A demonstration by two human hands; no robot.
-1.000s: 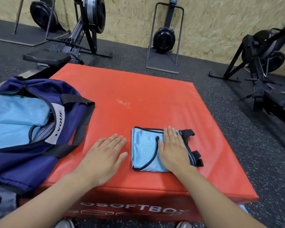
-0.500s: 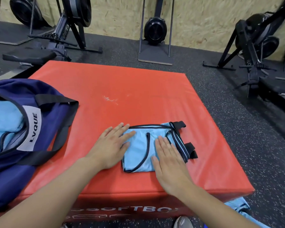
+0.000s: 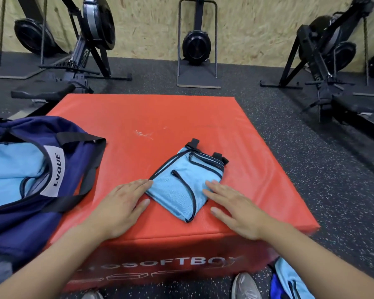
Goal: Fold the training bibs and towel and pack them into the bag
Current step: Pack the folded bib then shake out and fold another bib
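A folded light-blue training bib [image 3: 183, 186] with black trim lies turned at an angle on the red soft box [image 3: 160, 117], near its front edge. My left hand [image 3: 121, 207] lies flat on the box, fingertips touching the bib's left corner. My right hand [image 3: 235, 209] lies flat with straight fingers, its tips on the bib's right edge. The navy bag [image 3: 28, 214] stands open at the left, with light-blue folded fabric [image 3: 11, 169] inside it.
Another light-blue bib [image 3: 289, 279] lies on the floor at the box's front right corner, beside my shoes [image 3: 243, 285]. Rowing machines [image 3: 89, 46] and black stands line the wooden wall behind. Dark speckled rubber floor surrounds the box.
The folded bib has been rotated from square to diagonal. My right hand slid off its top to its right edge; my left hand moved in to its left corner.
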